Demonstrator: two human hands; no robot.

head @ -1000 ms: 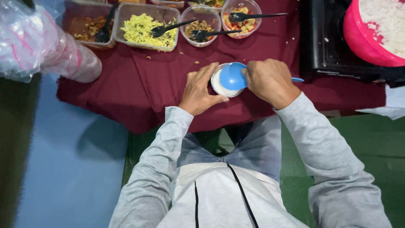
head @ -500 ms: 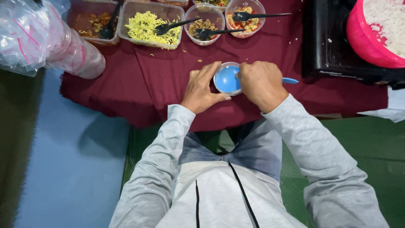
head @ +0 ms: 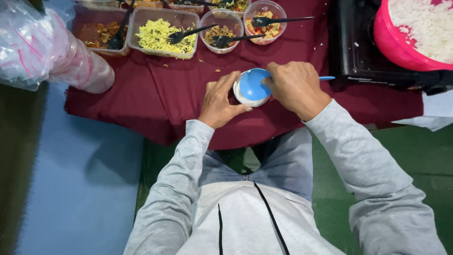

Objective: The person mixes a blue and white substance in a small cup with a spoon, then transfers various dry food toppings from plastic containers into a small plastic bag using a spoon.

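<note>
4 food containers (head: 163,32), 4 black spoons (head: 188,33), 1 pink tub (head: 406,45), 2 hands (head: 296,87).

A clear plastic bag (head: 33,42) with pink stripes lies at the tabletop's (head: 155,94) far left edge, bulging around a stack of clear cups (head: 85,66).
</note>
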